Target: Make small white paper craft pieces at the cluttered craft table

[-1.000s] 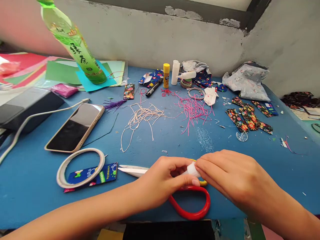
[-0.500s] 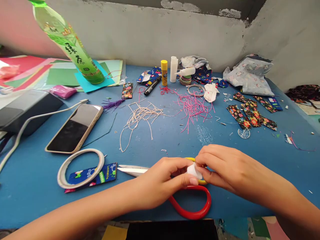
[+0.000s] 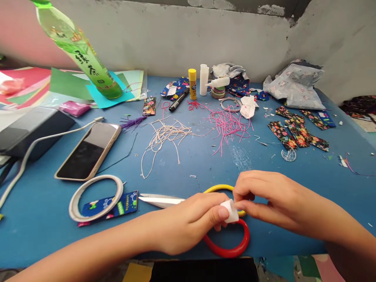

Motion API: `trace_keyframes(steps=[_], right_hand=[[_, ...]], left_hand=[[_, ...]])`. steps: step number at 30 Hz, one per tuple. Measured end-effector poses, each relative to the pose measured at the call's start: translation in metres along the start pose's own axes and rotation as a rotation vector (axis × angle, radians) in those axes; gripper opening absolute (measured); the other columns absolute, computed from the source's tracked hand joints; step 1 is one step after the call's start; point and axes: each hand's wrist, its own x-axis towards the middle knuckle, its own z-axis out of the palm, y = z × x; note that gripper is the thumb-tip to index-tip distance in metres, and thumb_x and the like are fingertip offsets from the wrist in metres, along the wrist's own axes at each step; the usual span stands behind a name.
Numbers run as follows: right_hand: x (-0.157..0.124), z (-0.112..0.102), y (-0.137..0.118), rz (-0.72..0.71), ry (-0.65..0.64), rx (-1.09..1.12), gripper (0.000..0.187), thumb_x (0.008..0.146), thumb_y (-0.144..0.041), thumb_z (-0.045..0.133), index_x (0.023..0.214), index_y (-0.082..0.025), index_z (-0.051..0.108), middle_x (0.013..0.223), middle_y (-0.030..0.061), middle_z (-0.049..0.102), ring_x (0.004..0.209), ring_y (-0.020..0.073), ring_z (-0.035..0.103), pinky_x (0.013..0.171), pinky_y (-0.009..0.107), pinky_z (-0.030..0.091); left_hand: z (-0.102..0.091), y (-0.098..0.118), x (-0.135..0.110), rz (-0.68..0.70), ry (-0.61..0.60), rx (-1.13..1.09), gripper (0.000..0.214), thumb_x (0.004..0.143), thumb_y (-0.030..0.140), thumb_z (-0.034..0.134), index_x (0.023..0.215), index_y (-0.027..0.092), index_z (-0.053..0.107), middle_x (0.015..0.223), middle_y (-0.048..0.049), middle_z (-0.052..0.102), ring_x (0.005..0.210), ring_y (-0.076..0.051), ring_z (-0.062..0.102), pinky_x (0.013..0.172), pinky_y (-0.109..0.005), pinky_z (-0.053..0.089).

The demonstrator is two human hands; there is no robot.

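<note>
Here, at the near edge of a blue desk [image 3: 182,164], two bare hands meet over a small white piece [image 3: 230,210], perhaps tape or folded paper. The left hand [image 3: 190,221] has its grip closed on it, thumb on top pressing it against the fingers below; the right hand [image 3: 264,197] pinches the same white piece from the other side, fingertips narrowed onto its edge, as if each hand steadies it for the other. The piece sits just above the desk, over the spot where a red ring [image 3: 232,243] and a yellow ring [image 3: 220,190] overlap; whether it touches either ring cannot be told.

White scissors [image 3: 160,200] lie flat just left of the hands, blades pointing away from them, within easy reach. Farther left, a white hoop [image 3: 95,196] rests on a blue printed card [image 3: 113,205], and a phone [image 3: 89,150] lies face up with a cable [image 3: 44,141] running beside it toward a dark box.

Loose material is spread across the middle of the desk, well apart from the hands: a tangle of pale cords [image 3: 164,135] and another of pink cords [image 3: 227,125]. Strips of flowered fabric [image 3: 293,133] lie to the right. Against the wall stand a yellow glue stick [image 3: 192,83] and a white bottle [image 3: 203,79], with a black marker [image 3: 179,100] beside them. A green drink bottle [image 3: 82,55] rises at the left over sheets of coloured paper [image 3: 67,88].
</note>
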Motion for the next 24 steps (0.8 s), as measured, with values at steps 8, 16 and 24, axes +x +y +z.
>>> trace_keyframes(steps=[8, 16, 24], right_hand=[[-0.003, -0.003, 0.004, -0.194, 0.04, -0.138, 0.021, 0.098, -0.02, 0.046, 0.1, -0.019, 0.066, 0.085, 0.0035, 0.061, 0.073, 0.0099, 0.055, 0.066, 0.02, 0.043], [-0.005, 0.002, 0.0, -0.235, -0.037, -0.298, 0.022, 0.1, -0.02, 0.042, 0.102, -0.024, 0.064, 0.082, -0.0023, 0.058, 0.07, 0.0099, 0.048, 0.063, 0.023, 0.033], [-0.003, 0.013, 0.0, -0.317, -0.02, -0.416, 0.029, 0.1, -0.019, 0.036, 0.086, -0.02, 0.061, 0.07, -0.0027, 0.057, 0.056, 0.0121, 0.036, 0.053, 0.029, 0.024]], left_hand=[[-0.002, 0.004, -0.002, -0.023, 0.015, 0.071, 0.059, 0.098, 0.056, 0.015, 0.093, 0.015, 0.056, 0.082, -0.0032, 0.057, 0.077, -0.015, 0.054, 0.075, -0.024, 0.045], [-0.001, 0.005, -0.002, -0.003, -0.063, 0.116, 0.07, 0.095, 0.061, 0.012, 0.091, 0.014, 0.063, 0.084, -0.0056, 0.062, 0.075, -0.016, 0.054, 0.076, -0.025, 0.046], [-0.004, 0.007, -0.003, -0.064, -0.086, 0.085, 0.071, 0.093, 0.065, 0.012, 0.082, 0.014, 0.06, 0.08, -0.0047, 0.059, 0.074, -0.015, 0.05, 0.075, -0.025, 0.046]])
